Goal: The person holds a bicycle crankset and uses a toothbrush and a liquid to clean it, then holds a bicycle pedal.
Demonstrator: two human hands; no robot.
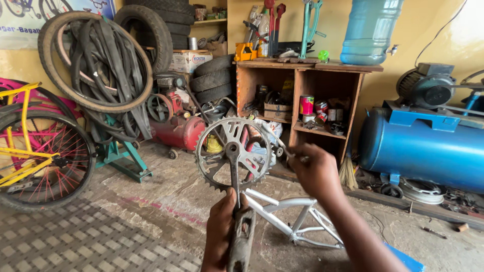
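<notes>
1. So the main thing is a bike crank with its chainring, held up mid-air dead centre of the view. Toothed ring on top, crank arm hanging straight down to the pedal at 6 o'clock.

2. The left hand has its fingers wrapped tight around the pedal end, and that grip carries the whole piece. The right hand is at about 3 o'clock of the ring, fingers pinched together on a thin metal tool whose tip points at the ring's right edge. Can't tell if the tip actually touches it.

3. Progress-wise, my read: the crank is off any bike and being checked or picked at by hand. Nothing is mounted yet. The bare silver bike frame lies on the floor right below, at 5 o'clock, with no crank in it, so fitting looks like it's all still to do.

4. No bench under the work at all, just a rough concrete floor, with a patterned mat at 7 o'clock.

5. Room is a proper cluttered repair shop:
- yellow and pink bike at 9 o'clock
- tyres and tubes hung at 10 o'clock
- small red compressor behind the ring
- wooden shelf unit with cans and tools at 12 to 1 o'clock, big blue water jug on top
- large blue air tank at 3 o'clock
</notes>
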